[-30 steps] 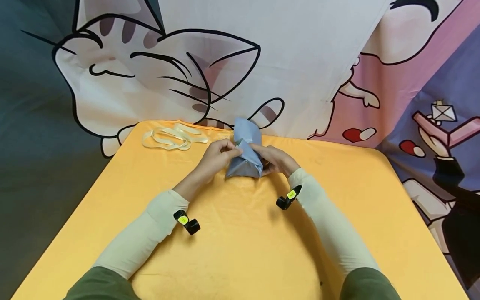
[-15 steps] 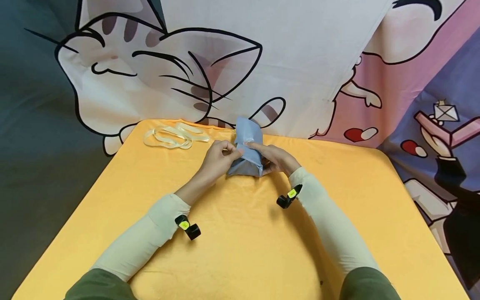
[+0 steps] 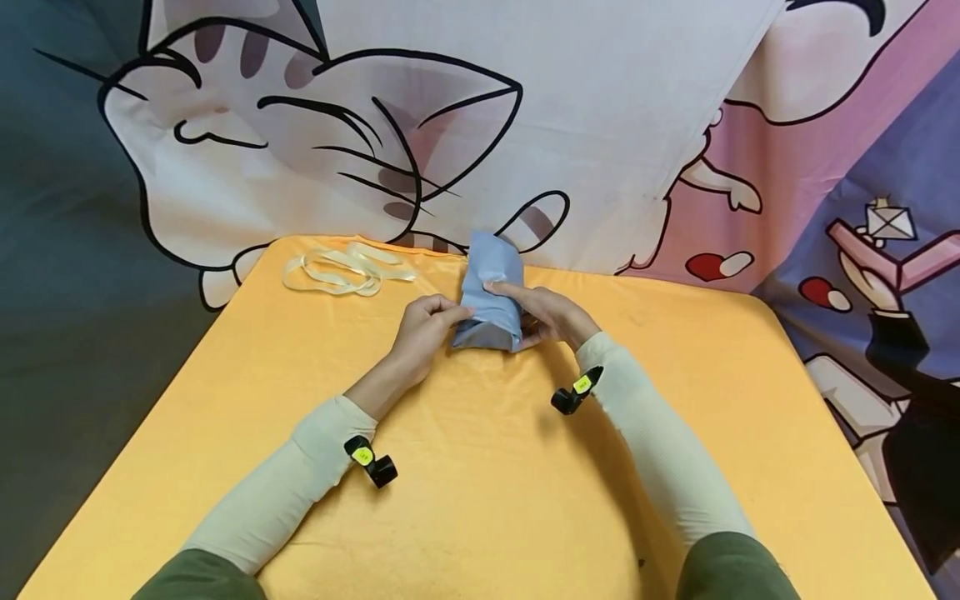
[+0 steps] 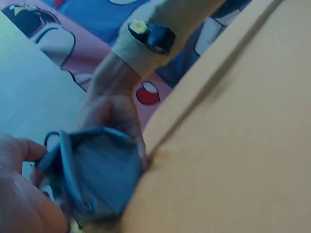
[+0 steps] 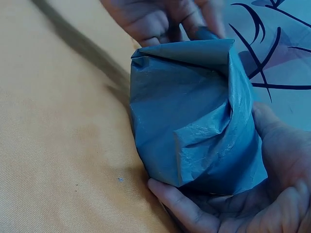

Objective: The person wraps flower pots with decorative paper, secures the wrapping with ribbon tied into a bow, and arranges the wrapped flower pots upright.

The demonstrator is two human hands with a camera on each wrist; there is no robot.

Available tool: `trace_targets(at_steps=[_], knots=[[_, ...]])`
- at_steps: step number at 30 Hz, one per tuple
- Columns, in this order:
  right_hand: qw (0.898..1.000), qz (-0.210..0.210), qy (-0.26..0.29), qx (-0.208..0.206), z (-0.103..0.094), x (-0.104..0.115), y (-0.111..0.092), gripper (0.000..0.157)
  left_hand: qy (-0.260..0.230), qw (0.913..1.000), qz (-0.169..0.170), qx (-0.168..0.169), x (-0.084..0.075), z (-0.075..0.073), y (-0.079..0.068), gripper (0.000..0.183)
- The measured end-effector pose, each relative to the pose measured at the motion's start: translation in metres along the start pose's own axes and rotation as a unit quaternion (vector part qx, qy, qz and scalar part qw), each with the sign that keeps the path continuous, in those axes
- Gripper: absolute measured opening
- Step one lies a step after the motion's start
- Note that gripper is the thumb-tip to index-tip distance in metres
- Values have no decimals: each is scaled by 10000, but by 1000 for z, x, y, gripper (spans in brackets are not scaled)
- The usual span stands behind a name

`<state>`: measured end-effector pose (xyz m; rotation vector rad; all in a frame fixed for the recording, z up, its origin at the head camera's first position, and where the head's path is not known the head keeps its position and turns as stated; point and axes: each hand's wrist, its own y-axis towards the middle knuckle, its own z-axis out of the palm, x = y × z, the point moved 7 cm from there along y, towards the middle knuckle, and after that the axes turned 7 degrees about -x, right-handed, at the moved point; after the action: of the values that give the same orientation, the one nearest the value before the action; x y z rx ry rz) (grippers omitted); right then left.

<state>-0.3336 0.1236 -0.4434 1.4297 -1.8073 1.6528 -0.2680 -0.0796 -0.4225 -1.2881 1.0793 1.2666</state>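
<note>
A package wrapped in blue-grey paper (image 3: 495, 260) lies near the far edge of the table, its near end folded and creased. My right hand (image 3: 551, 312) grips it from the right, thumb on top and fingers around the side and underneath. From the left, my left hand (image 3: 422, 332) pinches the edge of the paper near that end between thumb and index finger. In the right wrist view, the paper end (image 5: 177, 107) shows a flap folded over and a crumpled corner. What the paper encloses is hidden.
A loosely coiled pale yellow ribbon (image 3: 337, 273) lies to the left of the package. A yellow cloth (image 3: 465, 500) covers the table. Behind its far edge hangs a printed cartoon curtain (image 3: 615, 142).
The paper flap that stood up at the near end has folded down. My left hand has shifted slightly left and down along the paper edge; my right hand keeps its grip.
</note>
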Motion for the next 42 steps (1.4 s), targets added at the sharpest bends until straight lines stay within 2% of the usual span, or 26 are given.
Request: trace_targets(at_steps=[5, 7, 12, 19, 21, 26, 28, 30, 32, 34, 37, 42], knots=[[9999, 85, 95, -48, -1, 1, 1, 95, 804, 9967, -92, 61, -10, 8, 0, 38], [9999, 111, 127, -28, -1, 1, 1, 95, 947, 9954, -106, 93, -13, 11, 0, 41], [9999, 113, 124, 23, 2, 0, 1, 91, 624, 9978, -182, 110, -5, 9, 0, 40], [9999, 21, 137, 48, 1, 0, 1, 90, -69, 9977, -654, 164, 15, 7, -2, 40], [9999, -20, 143, 57, 1, 1, 1, 89, -236, 9971, -698, 202, 18, 8, -3, 40], [9998, -29, 180, 82, 1, 1, 2, 88, -206, 9963, -814, 195, 17, 8, 1, 38], [9998, -17, 159, 70, 1, 1, 2, 88, 84, 9951, -959, 239, 14, 8, 5, 40], [9999, -14, 128, 59, 1, 2, 2, 88, 486, 9913, -1149, 424, 11, 8, 10, 42], [9999, -18, 100, 67, 1, 2, 2, 89, 850, 9839, -1368, 775, 11, 9, 14, 54], [9999, -19, 93, 97, 2, 2, 2, 89, 1016, 9754, -1589, 1141, 14, 9, 17, 64], [9998, -26, 118, 159, 3, 1, 2, 90, 823, 9697, -1757, 1484, 20, 7, 21, 64], [9998, -55, 137, 149, 1, -1, 0, 90, 428, 9673, -1818, 1714, 29, 4, 23, 69]])
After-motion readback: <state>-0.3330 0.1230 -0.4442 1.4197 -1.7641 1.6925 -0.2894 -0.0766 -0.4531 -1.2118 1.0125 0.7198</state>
